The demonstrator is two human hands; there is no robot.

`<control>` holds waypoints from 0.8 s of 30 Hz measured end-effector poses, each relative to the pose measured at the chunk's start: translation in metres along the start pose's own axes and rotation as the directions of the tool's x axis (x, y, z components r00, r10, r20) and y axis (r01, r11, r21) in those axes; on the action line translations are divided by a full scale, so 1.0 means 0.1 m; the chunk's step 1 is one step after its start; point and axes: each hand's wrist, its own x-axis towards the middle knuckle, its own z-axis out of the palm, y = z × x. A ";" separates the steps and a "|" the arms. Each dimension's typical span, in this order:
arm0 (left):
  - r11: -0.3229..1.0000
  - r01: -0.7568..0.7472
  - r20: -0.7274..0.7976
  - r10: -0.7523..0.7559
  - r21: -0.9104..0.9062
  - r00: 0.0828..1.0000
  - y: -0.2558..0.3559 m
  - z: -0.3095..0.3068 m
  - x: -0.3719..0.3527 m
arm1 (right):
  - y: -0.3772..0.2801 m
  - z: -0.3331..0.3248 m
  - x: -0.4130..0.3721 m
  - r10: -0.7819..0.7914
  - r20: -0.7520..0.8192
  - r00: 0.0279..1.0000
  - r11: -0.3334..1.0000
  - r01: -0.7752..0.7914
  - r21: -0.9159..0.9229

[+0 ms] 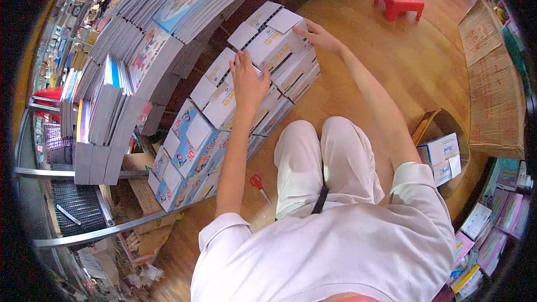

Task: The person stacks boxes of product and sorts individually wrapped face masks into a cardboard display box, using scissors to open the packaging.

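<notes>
Small white boxes with yellow print (221, 100) are stacked in rows on the floor, beside similar boxes with blue and red print (187, 140). My left hand (249, 81) rests on top of the white boxes near the middle of the stack, its fingers apart. At the far end, my right hand (320, 38) touches the upper right edge of a white box (285, 21), fingers stretched out. Neither hand is closed round a box. Scissors with red handles (257, 183) lie on the floor between the stack and my knees.
Piles of books (162, 39) stand on the left, above metal rails (112, 234). A red stool (399, 0) is at the back. On the right are an open carton (442, 123) holding blue-and-white boxes (443, 156), a large cardboard sheet (492, 84) and shelved boxes (495, 223).
</notes>
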 end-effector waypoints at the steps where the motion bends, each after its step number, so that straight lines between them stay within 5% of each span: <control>1: 0.999 0.005 -0.012 -0.006 -0.033 1.000 0.00 0.00 0.00 | 0.03 0.01 0.00 -0.031 -0.017 0.999 0.999 0.031 -0.007; 18: 0.970 0.048 -0.076 -0.067 -0.238 0.995 0.03 -0.06 -0.08 | -0.02 -0.03 -0.10 0.010 0.014 1.000 1.000 -0.010 0.029; 24: 0.995 -0.018 -0.134 0.005 -0.096 0.991 0.00 0.02 -0.10 | -0.01 0.00 -0.12 -0.032 0.015 0.999 0.998 0.031 0.048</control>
